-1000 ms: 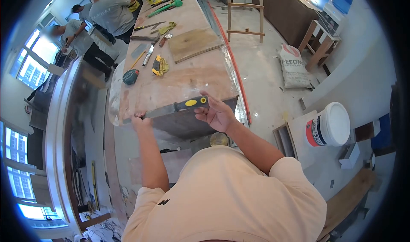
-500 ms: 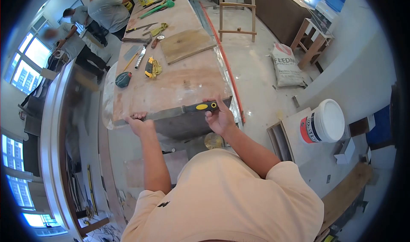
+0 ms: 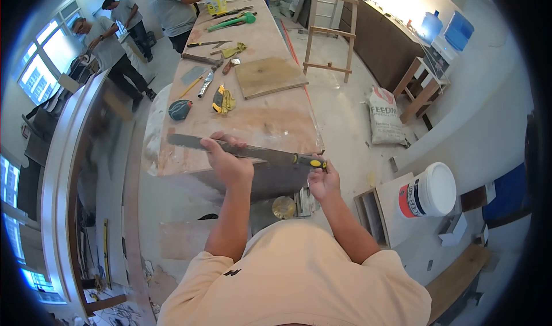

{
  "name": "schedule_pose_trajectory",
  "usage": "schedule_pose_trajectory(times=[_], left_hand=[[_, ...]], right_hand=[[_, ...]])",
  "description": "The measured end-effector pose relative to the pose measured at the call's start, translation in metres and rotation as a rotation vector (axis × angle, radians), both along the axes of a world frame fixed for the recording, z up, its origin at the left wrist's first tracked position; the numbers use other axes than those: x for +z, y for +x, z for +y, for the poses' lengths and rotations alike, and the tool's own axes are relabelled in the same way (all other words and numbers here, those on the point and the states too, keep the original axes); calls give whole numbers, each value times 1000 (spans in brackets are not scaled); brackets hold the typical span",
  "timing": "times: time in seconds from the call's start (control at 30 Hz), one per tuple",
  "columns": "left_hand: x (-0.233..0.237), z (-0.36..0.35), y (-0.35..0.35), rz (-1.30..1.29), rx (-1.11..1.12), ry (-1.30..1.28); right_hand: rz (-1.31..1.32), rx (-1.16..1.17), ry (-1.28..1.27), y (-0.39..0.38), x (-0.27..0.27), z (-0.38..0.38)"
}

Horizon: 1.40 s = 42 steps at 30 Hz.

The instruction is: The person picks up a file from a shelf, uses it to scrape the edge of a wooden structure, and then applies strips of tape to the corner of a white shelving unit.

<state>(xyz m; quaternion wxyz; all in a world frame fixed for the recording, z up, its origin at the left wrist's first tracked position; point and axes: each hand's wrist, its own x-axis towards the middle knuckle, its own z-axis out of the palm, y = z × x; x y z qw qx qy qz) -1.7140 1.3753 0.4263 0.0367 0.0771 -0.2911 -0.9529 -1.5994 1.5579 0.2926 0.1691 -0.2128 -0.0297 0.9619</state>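
Observation:
A long flat metal file (image 3: 264, 153) with a black and yellow handle lies across both hands above the near edge of the worktable (image 3: 259, 119). My left hand (image 3: 230, 160) grips its blade left of the middle, the blade's end sticking out beyond the fingers. At the handle's end, my right hand (image 3: 325, 179) holds it with thumb and fingers. Past the file on the table are a wooden board (image 3: 270, 77), a yellow and black cutter (image 3: 218, 99) beside a yellow-green cloth (image 3: 228, 102), a dark green tape measure (image 3: 180, 110) and a hammer (image 3: 202, 59).
A white bucket (image 3: 431, 191) stands at the right by an open wooden box (image 3: 372, 211). Beyond are a filled sack (image 3: 385, 116) and a wooden ladder (image 3: 329, 33). Several people stand at the upper left. A long framed panel (image 3: 63, 194) runs along the left.
My left hand has moved right along the blade, away from its end. The file is now tilted, handle lower, and my right hand is lower and further right. The camera view has shifted.

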Motion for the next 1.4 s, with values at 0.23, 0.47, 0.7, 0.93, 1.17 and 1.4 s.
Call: schedule_pose_trajectory(times=[0.23,0.47,0.7,0.93,1.17,1.4], left_hand=[[-27,9,32,464,-252,-48],[-56,0,59,335,-347,-139],[-111,-21,69,-34,-901,-174],[-47,-48,77,695,-433,-1300],[-27,-27,71,809,-402,-1261],[-49,-22,74,574,-673,-1108]], right_hand=[[56,64,71,11,-52,34],[-108,-272,-31,-8,11,43],[244,-359,342,-19,134,68],[385,-209,794,-29,164,20],[400,140,706,-35,146,-49],[302,170,611,-34,147,-61]])
